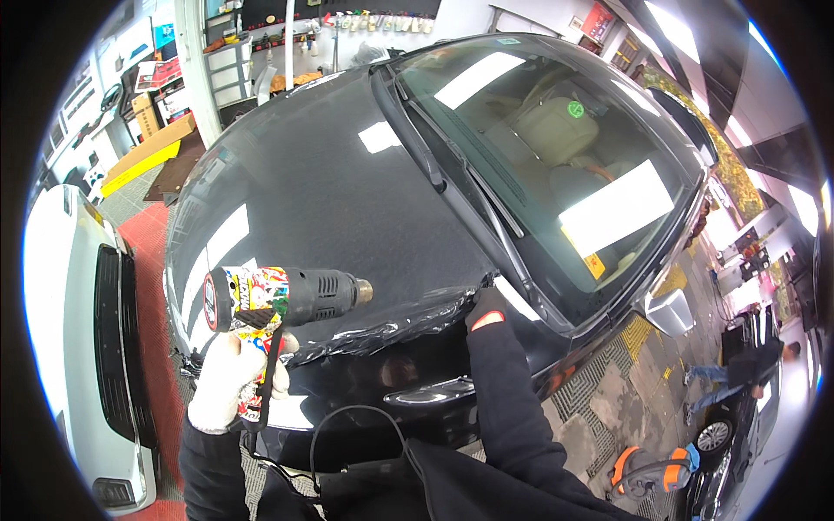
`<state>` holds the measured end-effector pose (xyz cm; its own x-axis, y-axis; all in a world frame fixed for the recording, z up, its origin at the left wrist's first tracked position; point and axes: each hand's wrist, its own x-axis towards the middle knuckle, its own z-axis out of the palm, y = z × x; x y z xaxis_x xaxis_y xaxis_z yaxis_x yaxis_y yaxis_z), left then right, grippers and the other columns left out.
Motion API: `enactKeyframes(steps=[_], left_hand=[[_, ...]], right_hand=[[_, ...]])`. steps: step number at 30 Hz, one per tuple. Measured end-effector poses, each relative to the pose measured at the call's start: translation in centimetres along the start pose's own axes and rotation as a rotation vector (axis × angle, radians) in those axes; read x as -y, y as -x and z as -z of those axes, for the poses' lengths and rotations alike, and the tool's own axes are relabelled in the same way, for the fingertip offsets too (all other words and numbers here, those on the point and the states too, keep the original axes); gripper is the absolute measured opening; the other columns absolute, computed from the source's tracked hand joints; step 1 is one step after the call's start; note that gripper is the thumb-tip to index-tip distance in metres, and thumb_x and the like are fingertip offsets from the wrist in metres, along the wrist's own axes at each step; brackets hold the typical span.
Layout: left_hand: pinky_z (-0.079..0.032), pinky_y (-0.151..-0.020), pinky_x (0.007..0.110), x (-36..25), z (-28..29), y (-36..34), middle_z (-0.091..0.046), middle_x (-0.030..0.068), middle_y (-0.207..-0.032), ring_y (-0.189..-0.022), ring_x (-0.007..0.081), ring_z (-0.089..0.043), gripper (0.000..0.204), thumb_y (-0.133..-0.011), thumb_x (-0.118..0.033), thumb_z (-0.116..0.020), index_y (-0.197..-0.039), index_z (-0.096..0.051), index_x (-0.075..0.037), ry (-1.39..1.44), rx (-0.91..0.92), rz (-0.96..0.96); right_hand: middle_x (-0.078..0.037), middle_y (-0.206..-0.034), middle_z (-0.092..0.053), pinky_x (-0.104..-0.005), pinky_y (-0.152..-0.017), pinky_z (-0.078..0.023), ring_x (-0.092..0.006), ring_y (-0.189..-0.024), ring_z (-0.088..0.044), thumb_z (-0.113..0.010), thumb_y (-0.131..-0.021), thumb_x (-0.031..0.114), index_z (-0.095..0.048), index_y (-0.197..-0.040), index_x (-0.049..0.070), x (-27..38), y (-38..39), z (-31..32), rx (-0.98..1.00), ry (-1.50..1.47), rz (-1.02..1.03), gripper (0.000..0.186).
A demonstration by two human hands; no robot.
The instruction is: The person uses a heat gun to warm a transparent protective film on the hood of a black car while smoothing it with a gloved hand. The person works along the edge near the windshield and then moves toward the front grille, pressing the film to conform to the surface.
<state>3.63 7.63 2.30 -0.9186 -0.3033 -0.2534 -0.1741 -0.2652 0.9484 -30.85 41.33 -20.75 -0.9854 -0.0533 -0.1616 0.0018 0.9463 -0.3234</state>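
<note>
Stretching across the black car bonnet (330, 191), a thin, glossy dark wrap film (391, 326) lies soft and limp, crinkled along its loose edge at six o'clock of the panel; it looks light, stretchy and easily creased, best gripped at that free edge. The person's right hand (488, 311), in a black glove with a red tab, pinches that edge at the corner, toward four o'clock. The left hand (228, 375), in a white glove, has its fingers wrapped tight round the grip of a sticker-covered heat gun (282, 297), rigid, nozzle aimed at three o'clock.
</note>
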Motion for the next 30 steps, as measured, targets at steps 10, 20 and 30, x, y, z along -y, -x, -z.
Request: enactKeyframes(steps=[10,20,30], left_hand=[[-0.062,-0.056,0.032,-0.4,-4.2,-2.0,-0.074,0.0169,-0.088,-0.061,0.0195,-0.071,0.051,-0.091,-0.022,-0.068,-0.128,-0.058,0.011,0.070,-0.118,0.003],[-0.063,-0.063,0.034,0.3,-3.0,-5.1,-0.073,0.0220,-0.112,-0.071,0.0224,-0.073,0.054,-0.091,-0.019,-0.067,-0.135,-0.056,0.010,0.167,-0.027,0.101],[-0.061,-0.068,0.036,0.0,-2.5,-5.1,-0.071,0.0217,-0.123,-0.076,0.0237,-0.073,0.052,-0.098,-0.021,-0.071,-0.137,-0.057,0.010,0.172,0.017,0.125]], right_hand=[[-0.025,-0.121,-0.070,-0.0560,-0.098,-0.058,-0.0457,-0.109,-0.070,-0.050,-0.111,0.045,-0.062,-0.136,0.002,5.7,4.3,3.4,0.149,-1.974,-0.594,0.051],[-0.017,-0.133,-0.069,-0.0568,-0.102,-0.055,-0.0376,-0.117,-0.069,-0.052,-0.111,0.054,-0.063,-0.139,0.006,6.2,5.1,4.1,0.127,-1.853,-0.554,0.057],[-0.011,-0.109,-0.075,-0.0497,-0.094,-0.059,-0.0305,-0.101,-0.074,-0.049,-0.114,0.048,-0.070,-0.114,0.006,4.9,5.5,3.1,0.070,-1.828,-0.472,0.047]])
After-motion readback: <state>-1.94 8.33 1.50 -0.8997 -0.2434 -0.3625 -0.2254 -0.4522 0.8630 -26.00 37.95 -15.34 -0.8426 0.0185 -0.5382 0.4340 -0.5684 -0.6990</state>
